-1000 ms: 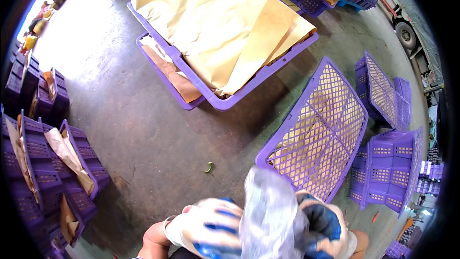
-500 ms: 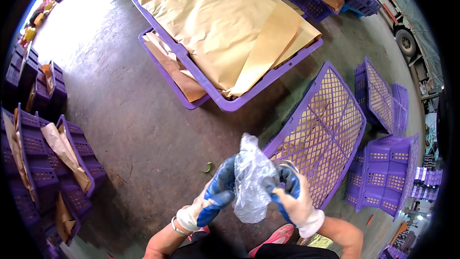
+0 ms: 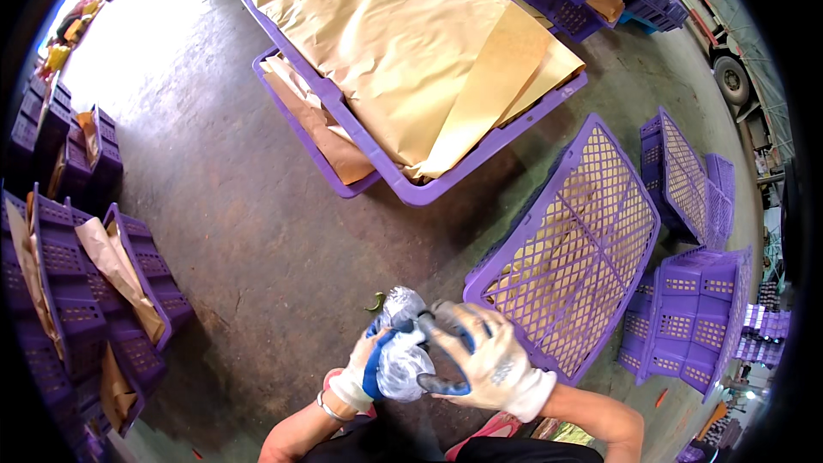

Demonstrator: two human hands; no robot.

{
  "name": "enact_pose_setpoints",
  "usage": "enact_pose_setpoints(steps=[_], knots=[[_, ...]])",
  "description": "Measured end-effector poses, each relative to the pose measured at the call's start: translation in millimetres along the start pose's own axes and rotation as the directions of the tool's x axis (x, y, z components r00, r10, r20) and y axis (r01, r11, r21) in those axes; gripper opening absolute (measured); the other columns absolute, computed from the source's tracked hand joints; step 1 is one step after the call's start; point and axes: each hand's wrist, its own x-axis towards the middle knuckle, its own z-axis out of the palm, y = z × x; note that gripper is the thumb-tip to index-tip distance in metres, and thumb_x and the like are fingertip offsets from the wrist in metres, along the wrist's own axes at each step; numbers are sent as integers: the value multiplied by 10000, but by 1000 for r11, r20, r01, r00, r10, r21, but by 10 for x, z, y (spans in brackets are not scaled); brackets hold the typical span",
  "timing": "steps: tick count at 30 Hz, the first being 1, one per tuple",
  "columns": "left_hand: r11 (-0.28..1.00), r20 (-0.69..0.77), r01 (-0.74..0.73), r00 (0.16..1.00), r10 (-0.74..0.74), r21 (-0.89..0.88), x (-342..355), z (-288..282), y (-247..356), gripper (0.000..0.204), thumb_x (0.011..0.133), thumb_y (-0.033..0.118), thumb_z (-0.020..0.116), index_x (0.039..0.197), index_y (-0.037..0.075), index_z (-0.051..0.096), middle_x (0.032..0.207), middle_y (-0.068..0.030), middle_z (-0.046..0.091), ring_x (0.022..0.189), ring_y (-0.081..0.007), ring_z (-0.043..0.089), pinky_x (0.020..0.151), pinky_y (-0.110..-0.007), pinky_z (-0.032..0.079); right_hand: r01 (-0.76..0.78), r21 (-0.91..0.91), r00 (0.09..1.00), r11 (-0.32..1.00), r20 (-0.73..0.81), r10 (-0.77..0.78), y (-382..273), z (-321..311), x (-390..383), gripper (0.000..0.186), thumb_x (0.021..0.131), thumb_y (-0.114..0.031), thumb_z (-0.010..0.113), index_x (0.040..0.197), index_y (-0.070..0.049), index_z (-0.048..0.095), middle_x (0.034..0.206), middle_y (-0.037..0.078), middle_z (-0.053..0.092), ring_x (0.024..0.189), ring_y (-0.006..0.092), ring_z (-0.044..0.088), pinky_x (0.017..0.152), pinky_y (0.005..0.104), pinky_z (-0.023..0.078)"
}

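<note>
My left hand (image 3: 369, 365), in a white work glove with a blue-coated palm, is closed round a bunched clear plastic bag (image 3: 403, 367). Crumpled plastic bulges out above and below its fist. Just to the right, my right hand (image 3: 484, 356) wears the same sort of glove. Its thumb and fingers are spread, with the fingertips close to the plastic; whether they touch it I cannot tell. Past both hands stands a purple crate (image 3: 411, 193) covered with brown paper (image 3: 394, 51), resting on a second crate (image 3: 356, 193).
A purple lattice crate (image 3: 591, 240) stands on edge at my right, with more purple crates (image 3: 686, 317) beyond it. Stacked crates (image 3: 69, 249) with brown paper line the left. A small green scrap (image 3: 375, 301) lies on the concrete floor (image 3: 231, 231). A truck wheel (image 3: 731, 80) shows far right.
The plastic bag went from spread out between both hands to bunched in my left hand. My right hand has come off it and opened, its back now turned up.
</note>
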Motion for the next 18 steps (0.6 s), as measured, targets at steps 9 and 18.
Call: enact_pose_setpoints(steps=[9,18], knots=[[512,-18,-113,969,245,852,-112,-60,-171,460,854,169,637,1252,-5,486,1144,-78,594,977,-164,597,862,-311,491,-48,54,990,997,137,40,282,530,167,420,719,-304,690,1073,-107,579,953,117,619,871,310,609,773,406,486],[-351,228,298,377,898,887,-475,34,1102,523,699,26,678,1208,12,556,1003,-168,630,921,-306,629,830,-378,504,-142,440,990,887,63,127,568,-97,182,455,794,-304,658,1176,-84,547,1118,163,603,994,344,596,867,412,484]])
